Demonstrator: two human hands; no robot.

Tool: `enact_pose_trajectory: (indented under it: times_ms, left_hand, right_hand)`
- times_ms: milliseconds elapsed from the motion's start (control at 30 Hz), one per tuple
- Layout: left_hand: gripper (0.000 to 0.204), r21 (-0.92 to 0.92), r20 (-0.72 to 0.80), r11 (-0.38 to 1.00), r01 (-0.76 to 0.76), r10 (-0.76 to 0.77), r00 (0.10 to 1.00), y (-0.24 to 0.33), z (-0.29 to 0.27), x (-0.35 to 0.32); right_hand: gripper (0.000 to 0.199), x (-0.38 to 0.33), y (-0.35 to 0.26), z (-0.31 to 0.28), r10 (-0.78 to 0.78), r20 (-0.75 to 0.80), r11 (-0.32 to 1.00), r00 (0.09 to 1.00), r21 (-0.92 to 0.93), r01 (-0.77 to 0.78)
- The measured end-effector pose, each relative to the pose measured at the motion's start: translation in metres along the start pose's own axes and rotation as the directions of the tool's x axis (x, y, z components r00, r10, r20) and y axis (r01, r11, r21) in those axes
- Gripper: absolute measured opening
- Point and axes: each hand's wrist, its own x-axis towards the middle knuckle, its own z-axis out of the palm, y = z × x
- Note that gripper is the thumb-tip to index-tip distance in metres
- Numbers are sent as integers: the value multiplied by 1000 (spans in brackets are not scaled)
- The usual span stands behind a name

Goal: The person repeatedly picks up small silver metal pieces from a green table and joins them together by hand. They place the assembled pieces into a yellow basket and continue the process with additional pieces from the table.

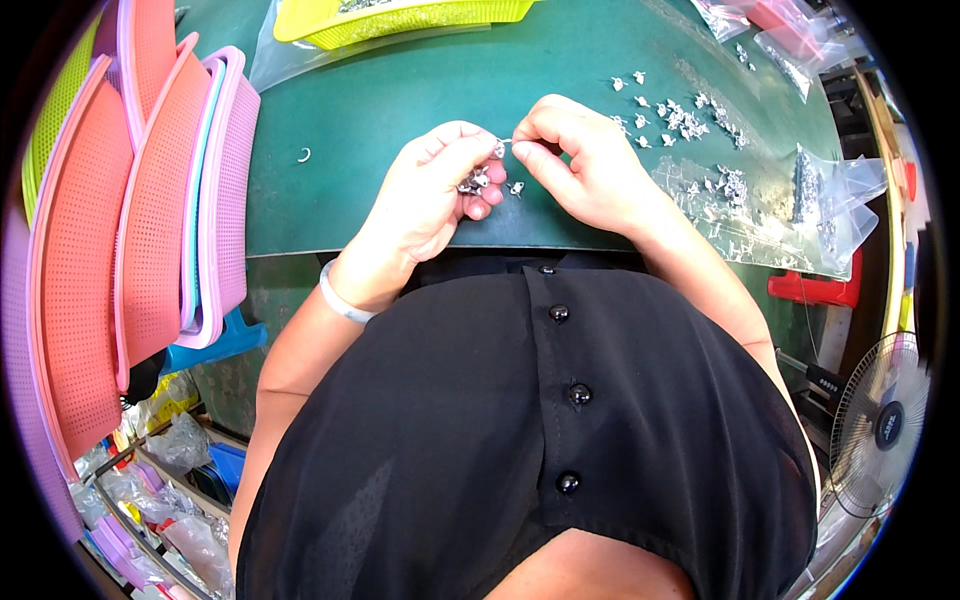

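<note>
Over the front of the green table (340,215), my left hand (435,180) is closed around several small silver metal pieces (474,181). Thumb and forefinger of that hand pinch one more such piece at the top. Close beside it, my right hand (580,160) pinches a thin pale wire-like bit (507,141) that reaches to the piece in my left fingertips. Whether the two are joined is too small to tell. A single silver piece (516,188) lies on the table just below the gap between my hands.
Many similar pieces (685,122) are scattered at the right, near clear plastic bags (835,200). A yellow-green basket (400,25) stands at the back. Stacked pink and purple baskets (215,190) crowd the left edge. A small curved bit (304,155) lies at left; a fan (880,425) stands lower right.
</note>
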Motion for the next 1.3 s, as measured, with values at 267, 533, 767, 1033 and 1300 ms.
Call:
enact_pose_trajectory:
  times_ms: [267, 533, 767, 1033, 1300]
  left_hand:
    - [15, -274, 110, 962, -14, 46, 993, 1, -25, 2]
    - [14, -2, 16, 1000, 16, -15, 1000, 0, -19, -2]
    - [13, 135, -28, 988, 74, -71, 997, 2, -8, -5]
    - [11, 132, 31, 988, 78, -82, 996, 1, 4, -7]
    - [10, 120, 38, 993, 20, -24, 999, 1, 6, -8]
  right_hand:
    - [13, -16, 5, 1, -43, 213, 986, 976, -151, 76]
    - [9, -17, 5, 7, -65, 179, 971, 982, -216, 104]
    - [8, -19, 11, 6, -106, 125, 969, 986, -208, 131]
    - [12, -12, -2, -1, -274, -46, 948, 961, -183, 261]
    - [10, -15, 2, -1, -117, -123, 993, 985, 2, 118]
